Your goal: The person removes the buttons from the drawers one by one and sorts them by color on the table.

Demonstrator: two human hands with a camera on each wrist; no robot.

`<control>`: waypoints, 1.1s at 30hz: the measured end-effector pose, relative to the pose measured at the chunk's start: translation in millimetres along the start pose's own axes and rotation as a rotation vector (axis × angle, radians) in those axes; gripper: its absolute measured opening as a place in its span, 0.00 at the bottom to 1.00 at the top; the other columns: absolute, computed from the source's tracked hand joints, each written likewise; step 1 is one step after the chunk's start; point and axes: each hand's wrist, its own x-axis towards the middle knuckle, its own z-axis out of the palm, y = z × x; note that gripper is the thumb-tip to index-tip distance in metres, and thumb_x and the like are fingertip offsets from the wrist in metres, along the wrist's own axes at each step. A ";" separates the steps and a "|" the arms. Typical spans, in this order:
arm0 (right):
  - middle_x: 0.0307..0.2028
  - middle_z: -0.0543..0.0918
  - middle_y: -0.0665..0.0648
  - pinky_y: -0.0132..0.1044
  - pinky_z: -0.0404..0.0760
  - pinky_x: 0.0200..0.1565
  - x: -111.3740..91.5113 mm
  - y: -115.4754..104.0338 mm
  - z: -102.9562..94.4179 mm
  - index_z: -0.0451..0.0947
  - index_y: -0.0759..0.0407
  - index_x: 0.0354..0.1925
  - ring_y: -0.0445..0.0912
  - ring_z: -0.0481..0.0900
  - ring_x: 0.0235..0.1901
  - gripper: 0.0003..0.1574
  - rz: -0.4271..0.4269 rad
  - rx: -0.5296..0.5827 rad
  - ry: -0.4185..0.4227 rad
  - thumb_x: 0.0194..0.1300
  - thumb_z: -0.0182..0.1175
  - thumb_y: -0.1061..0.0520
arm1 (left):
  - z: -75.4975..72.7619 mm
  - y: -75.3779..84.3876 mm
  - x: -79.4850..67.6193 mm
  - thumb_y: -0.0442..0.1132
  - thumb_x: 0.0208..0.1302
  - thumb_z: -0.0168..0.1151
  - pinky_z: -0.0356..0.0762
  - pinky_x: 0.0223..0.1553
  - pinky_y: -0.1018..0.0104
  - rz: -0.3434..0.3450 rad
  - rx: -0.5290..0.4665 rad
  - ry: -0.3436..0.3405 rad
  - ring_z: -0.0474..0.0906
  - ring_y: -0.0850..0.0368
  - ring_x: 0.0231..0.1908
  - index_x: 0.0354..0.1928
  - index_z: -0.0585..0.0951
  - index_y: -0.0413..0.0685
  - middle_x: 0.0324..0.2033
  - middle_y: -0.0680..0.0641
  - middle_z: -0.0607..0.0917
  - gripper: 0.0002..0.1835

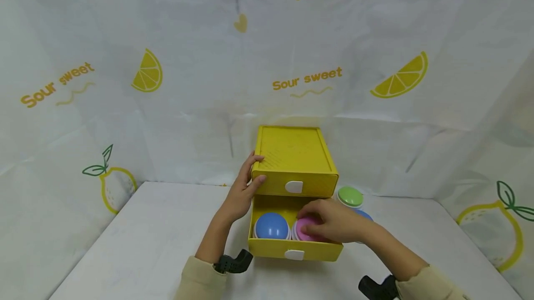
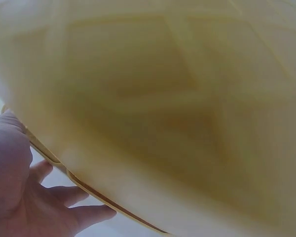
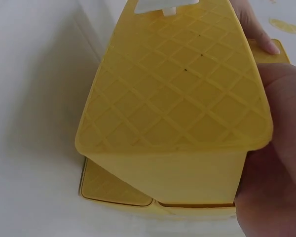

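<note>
A yellow two-drawer box (image 1: 296, 151) stands on the table, its lower drawer (image 1: 275, 248) pulled out. My left hand (image 1: 239, 198) is at the box's upper left front corner, thumb on the upper drawer's front and a finger on the top; in the left wrist view its fingers are spread and fairly straight. My right hand (image 1: 333, 219) reaches into the lower drawer, its thumb and fingers holding a pink-domed round thing (image 1: 308, 226) with a white rim. Left of that sits a blue-domed one (image 1: 272, 226). The right wrist view shows the drawer's front (image 3: 172, 89), but not the pink thing.
Right of the box stand a green-domed round thing (image 1: 350, 196) and a blue-domed one (image 1: 364, 214), partly hidden by my right hand. Both drawers have white tab handles (image 1: 294, 187). A white lemon-printed cloth (image 1: 200, 82) hangs behind the white table (image 1: 137, 244).
</note>
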 end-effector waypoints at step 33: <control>0.48 0.77 0.50 0.29 0.79 0.43 -21.9 5.0 -3.3 0.79 0.54 0.61 0.38 0.74 0.45 0.36 -0.112 -0.030 0.172 0.57 0.75 0.44 | -0.9 -0.2 -0.4 0.48 0.80 0.49 0.55 0.74 0.34 -0.010 -0.014 -0.010 0.45 0.43 0.81 0.71 0.60 0.68 0.82 0.49 0.42 0.23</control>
